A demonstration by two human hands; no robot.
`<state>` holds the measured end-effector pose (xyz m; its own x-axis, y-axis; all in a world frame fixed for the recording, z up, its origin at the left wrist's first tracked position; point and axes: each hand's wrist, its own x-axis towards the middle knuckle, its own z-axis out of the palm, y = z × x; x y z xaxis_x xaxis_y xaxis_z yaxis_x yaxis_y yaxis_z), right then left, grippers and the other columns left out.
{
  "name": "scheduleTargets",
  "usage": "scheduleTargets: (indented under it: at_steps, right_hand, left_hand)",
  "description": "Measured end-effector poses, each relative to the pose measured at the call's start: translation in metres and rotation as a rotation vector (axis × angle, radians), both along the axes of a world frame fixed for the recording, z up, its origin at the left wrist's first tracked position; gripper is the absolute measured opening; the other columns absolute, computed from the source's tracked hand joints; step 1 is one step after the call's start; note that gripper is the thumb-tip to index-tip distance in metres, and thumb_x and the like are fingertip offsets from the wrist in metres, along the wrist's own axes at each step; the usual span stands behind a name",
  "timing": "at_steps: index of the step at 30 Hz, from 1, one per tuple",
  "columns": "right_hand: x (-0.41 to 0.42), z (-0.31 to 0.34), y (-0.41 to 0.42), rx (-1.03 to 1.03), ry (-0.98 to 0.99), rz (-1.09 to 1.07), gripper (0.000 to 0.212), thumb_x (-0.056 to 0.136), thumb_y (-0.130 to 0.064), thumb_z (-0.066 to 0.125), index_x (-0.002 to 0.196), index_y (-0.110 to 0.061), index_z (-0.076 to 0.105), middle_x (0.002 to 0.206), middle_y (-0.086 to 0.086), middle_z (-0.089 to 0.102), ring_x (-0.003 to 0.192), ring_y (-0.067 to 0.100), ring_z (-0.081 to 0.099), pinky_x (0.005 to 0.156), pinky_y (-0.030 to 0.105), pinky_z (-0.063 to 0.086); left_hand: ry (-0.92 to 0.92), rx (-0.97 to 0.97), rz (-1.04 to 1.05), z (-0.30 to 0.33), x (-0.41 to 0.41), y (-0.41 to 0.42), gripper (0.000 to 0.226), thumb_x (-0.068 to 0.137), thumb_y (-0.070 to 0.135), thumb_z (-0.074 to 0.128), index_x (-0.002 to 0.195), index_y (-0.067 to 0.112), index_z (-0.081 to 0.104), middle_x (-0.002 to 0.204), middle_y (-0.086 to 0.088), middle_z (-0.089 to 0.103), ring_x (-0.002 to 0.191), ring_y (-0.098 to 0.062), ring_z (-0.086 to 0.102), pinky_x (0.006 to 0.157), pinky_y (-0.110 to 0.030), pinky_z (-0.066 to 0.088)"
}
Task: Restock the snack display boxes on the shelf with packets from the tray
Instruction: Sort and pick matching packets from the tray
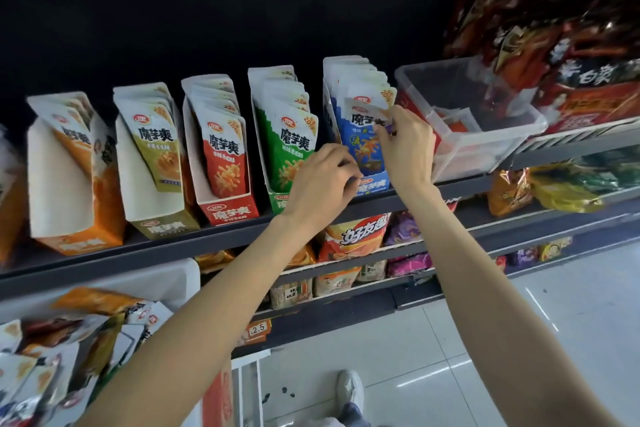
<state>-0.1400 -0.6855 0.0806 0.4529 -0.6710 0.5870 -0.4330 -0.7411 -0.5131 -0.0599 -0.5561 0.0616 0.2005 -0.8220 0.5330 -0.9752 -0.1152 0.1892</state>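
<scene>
item: blue packet (367,135), centre right of frame, front of the stack in the blue display box (372,184) on the shelf (207,236).
right hand (407,146): fingers curled, pinching the packet's upper right edge.
left hand (320,180): fingers curled at the packet's lower left; cannot tell if they grip it.
tray (166,279): lower left, mixed packets remaining.
risks: packet seated crooked or proud of the stack, likely to tip forward off the shelf; pushing hard could crumple neighbours or shunt the light box toward the green box (282,198).
</scene>
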Motion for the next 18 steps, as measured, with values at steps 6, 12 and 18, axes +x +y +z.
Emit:
scheduleTargets:
  at_steps: [6,12,18]
  right_hand:
    - [-0.010,-0.001,0.011,0.112,-0.023,-0.139,0.053,0.081,-0.013,0.072,0.128,-0.007,0.047,0.123,0.011,0.051,0.114,0.024,0.049,0.089,0.025,0.037]
    - [-0.038,0.001,0.052,0.060,-0.215,0.003,0.042,0.085,-0.013,0.065,0.124,-0.009,0.051,0.114,0.006,0.054,0.105,0.018,0.050,0.086,0.027,0.043]
    - [-0.042,-0.011,0.146,0.193,-0.201,0.345,0.015,0.091,-0.013,0.061,0.106,-0.009,0.063,0.084,-0.006,0.065,0.077,0.003,0.060,0.072,0.011,0.046]
  left_hand:
    - [-0.012,0.018,-0.001,0.000,-0.002,0.003,0.011,0.079,0.017,0.072,0.089,0.011,0.073,0.098,-0.005,0.067,0.107,-0.025,0.059,0.080,-0.034,0.050]
    - [0.158,-0.087,-0.023,0.008,-0.009,0.030,0.026,0.090,0.023,0.059,0.114,0.014,0.065,0.106,0.000,0.065,0.104,-0.016,0.056,0.087,-0.025,0.041]
    - [0.382,-0.556,0.072,0.009,-0.010,0.134,0.026,0.095,0.021,0.049,0.088,0.004,0.067,0.080,0.005,0.064,0.071,-0.006,0.059,0.065,-0.020,0.049]
